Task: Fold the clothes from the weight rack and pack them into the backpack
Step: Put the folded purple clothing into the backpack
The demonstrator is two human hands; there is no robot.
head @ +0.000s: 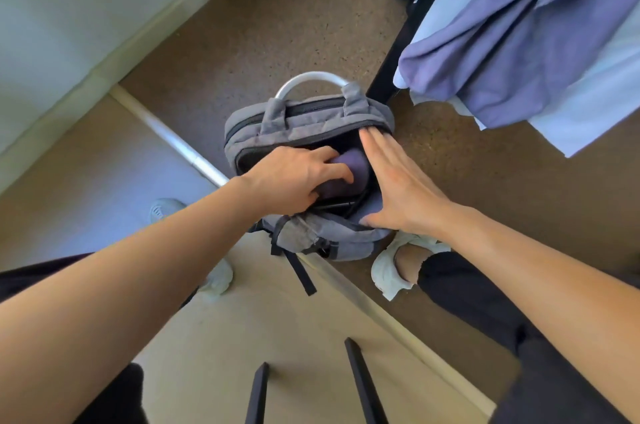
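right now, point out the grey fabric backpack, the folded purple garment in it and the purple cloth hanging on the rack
grey fabric backpack [311, 127]: head view, top panel by handle
folded purple garment [358, 164]: head view, exposed rounded fold
hanging purple cloth [519, 53]: head view, middle of drape

1. The backpack is of grey woven cloth, matt and a little rough.
2. The curved handle on its far side is smooth and silvery with a soft shine; whether it is metal or plastic, I cannot tell.
3. The purple garment inside the backpack is soft, matt cloth.
4. At the far right, the hanging purple cloth and the light blue cloth are thin, matt and creased.
5. The rack post is black and smooth.
6. The floor is brown, speckled and rough-grained.
7. The near strap is black, flat webbing.
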